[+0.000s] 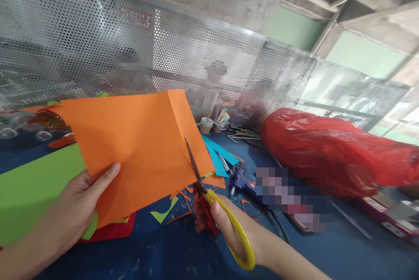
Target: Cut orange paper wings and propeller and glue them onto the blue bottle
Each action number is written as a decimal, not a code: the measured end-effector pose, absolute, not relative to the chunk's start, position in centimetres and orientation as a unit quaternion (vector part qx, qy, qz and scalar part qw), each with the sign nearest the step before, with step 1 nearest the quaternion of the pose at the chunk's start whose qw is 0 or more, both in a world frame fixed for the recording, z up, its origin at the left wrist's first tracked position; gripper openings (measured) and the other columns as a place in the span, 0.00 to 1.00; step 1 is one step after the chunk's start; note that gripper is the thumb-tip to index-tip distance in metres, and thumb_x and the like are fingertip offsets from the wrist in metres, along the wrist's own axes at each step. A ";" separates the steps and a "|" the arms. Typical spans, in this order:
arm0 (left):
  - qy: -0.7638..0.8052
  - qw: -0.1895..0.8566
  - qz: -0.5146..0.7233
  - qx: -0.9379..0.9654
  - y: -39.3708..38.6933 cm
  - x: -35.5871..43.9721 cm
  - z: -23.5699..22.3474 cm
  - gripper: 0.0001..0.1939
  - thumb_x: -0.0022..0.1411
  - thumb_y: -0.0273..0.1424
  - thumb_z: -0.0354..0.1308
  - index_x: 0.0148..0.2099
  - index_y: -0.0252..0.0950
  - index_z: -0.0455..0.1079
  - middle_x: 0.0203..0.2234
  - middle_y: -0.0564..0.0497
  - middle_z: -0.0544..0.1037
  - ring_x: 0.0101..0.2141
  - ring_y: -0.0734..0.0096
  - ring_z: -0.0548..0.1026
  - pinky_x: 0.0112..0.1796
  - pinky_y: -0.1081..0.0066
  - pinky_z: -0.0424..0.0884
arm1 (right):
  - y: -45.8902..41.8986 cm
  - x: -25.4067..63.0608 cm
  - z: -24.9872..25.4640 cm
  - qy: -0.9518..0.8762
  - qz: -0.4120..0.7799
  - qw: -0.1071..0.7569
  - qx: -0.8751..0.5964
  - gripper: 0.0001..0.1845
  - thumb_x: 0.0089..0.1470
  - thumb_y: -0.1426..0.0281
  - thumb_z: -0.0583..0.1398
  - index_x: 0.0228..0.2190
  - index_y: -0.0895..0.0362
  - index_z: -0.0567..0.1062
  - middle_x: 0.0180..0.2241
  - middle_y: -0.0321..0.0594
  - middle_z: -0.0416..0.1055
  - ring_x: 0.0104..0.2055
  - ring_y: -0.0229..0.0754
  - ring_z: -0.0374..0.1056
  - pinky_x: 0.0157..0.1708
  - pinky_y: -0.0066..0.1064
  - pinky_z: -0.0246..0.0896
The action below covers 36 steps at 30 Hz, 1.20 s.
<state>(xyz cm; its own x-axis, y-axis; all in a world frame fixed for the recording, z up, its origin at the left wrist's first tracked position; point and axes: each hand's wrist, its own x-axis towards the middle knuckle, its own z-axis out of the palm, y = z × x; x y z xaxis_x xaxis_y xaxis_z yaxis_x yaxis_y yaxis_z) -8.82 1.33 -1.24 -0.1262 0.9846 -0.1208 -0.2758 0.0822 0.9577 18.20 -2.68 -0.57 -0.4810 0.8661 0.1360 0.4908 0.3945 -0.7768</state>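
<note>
My left hand [88, 192] pinches the lower left part of an orange paper sheet [137, 149], thumb on its front face. The sheet is raised above the table, with a crease running down near its right side. In my right hand [225, 223] are scissors [240, 236] with one yellow and one red handle. Their visible blade lies over the sheet's lower edge, pointing up along the crease; the other blade is hidden behind the paper. Green paper [36, 188] lies under and beside my left hand, and a red sheet [121, 230] shows below the orange one.
A blue glue gun [240, 179] lies right of the scissors, near blue paper [221, 158] and orange and green scraps [165, 211]. Farther back stand cups of pens [221, 121]. A red plastic bag [321, 149] fills the right side. A perforated metal partition [196, 53] runs behind the table.
</note>
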 end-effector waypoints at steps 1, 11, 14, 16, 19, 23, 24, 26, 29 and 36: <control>0.481 0.563 0.571 0.353 1.3 -8.7 -1.2 0.29 0.53 0.44 0.66 0.58 0.49 0.67 0.53 0.56 0.75 0.51 0.62 0.74 0.49 0.71 0.73 | -2.7 18.2 -0.9 -0.779 0.361 0.279 -0.430 0.32 0.63 0.46 0.37 0.33 0.57 0.67 0.26 0.40 0.66 0.25 0.40 0.65 0.27 0.31 0.64; 0.474 0.576 0.573 0.339 1.2 -8.5 -0.9 0.31 0.55 0.42 0.65 0.61 0.49 0.63 0.55 0.55 0.73 0.52 0.63 0.74 0.50 0.71 0.72 | -2.2 18.2 -2.3 -0.760 0.387 0.310 -0.421 0.34 0.57 0.40 0.37 0.28 0.56 0.61 0.21 0.33 0.59 0.18 0.35 0.58 0.20 0.28 0.56; 0.482 0.567 0.570 0.348 1.2 -8.5 -1.0 0.31 0.55 0.42 0.65 0.60 0.47 0.64 0.53 0.53 0.75 0.51 0.62 0.74 0.51 0.70 0.71 | -2.1 18.1 -2.3 -0.764 0.384 0.312 -0.414 0.35 0.57 0.39 0.37 0.27 0.55 0.61 0.20 0.33 0.58 0.17 0.35 0.58 0.19 0.28 0.56; 0.487 0.556 0.573 0.355 1.2 -8.5 -1.0 0.31 0.55 0.43 0.65 0.60 0.47 0.65 0.53 0.53 0.75 0.52 0.63 0.74 0.52 0.71 0.70 | -2.1 18.0 -2.2 -0.770 0.370 0.312 -0.415 0.34 0.58 0.40 0.36 0.27 0.55 0.60 0.19 0.32 0.57 0.17 0.35 0.58 0.20 0.28 0.57; 0.490 0.554 0.572 0.354 1.2 -8.5 -0.9 0.32 0.55 0.43 0.65 0.60 0.46 0.64 0.53 0.53 0.75 0.51 0.62 0.74 0.52 0.70 0.70 | -2.2 17.9 -2.0 -0.766 0.368 0.313 -0.424 0.34 0.57 0.39 0.37 0.26 0.55 0.60 0.18 0.32 0.57 0.16 0.34 0.57 0.19 0.28 0.56; 0.493 0.561 0.564 0.352 1.1 -8.6 -0.8 0.33 0.55 0.43 0.64 0.61 0.46 0.63 0.53 0.53 0.75 0.52 0.61 0.73 0.52 0.68 0.70 | -2.3 17.7 -1.7 -0.758 0.376 0.309 -0.435 0.36 0.55 0.37 0.36 0.25 0.55 0.60 0.18 0.31 0.57 0.16 0.34 0.56 0.17 0.27 0.55; 0.491 0.560 0.568 0.352 1.1 -8.6 -0.8 0.33 0.55 0.43 0.64 0.61 0.46 0.62 0.54 0.53 0.74 0.53 0.61 0.73 0.53 0.69 0.70 | -2.3 17.7 -1.7 -0.755 0.379 0.308 -0.438 0.36 0.55 0.37 0.36 0.25 0.55 0.60 0.18 0.31 0.56 0.15 0.34 0.56 0.17 0.27 0.55; 0.483 0.564 0.572 0.350 1.1 -8.5 -0.7 0.33 0.55 0.43 0.65 0.62 0.46 0.62 0.54 0.53 0.74 0.53 0.61 0.73 0.53 0.69 0.70 | -2.3 17.7 -1.9 -0.747 0.390 0.307 -0.442 0.37 0.54 0.36 0.36 0.26 0.55 0.61 0.18 0.31 0.56 0.14 0.32 0.55 0.15 0.26 0.53; 0.478 0.576 0.569 0.341 1.0 -8.4 -0.5 0.35 0.54 0.42 0.66 0.62 0.47 0.62 0.54 0.53 0.74 0.51 0.60 0.74 0.51 0.68 0.72 | -2.3 17.9 -2.4 -0.739 0.398 0.310 -0.447 0.36 0.54 0.36 0.37 0.27 0.56 0.61 0.19 0.30 0.56 0.13 0.30 0.52 0.13 0.24 0.50; 0.469 0.577 0.577 0.338 1.0 -8.5 -0.6 0.32 0.55 0.41 0.66 0.61 0.47 0.63 0.53 0.52 0.75 0.48 0.62 0.77 0.51 0.69 0.71 | -2.5 18.2 -3.1 -0.721 0.401 0.330 -0.459 0.34 0.56 0.38 0.39 0.27 0.56 0.61 0.19 0.28 0.55 0.13 0.28 0.49 0.11 0.20 0.46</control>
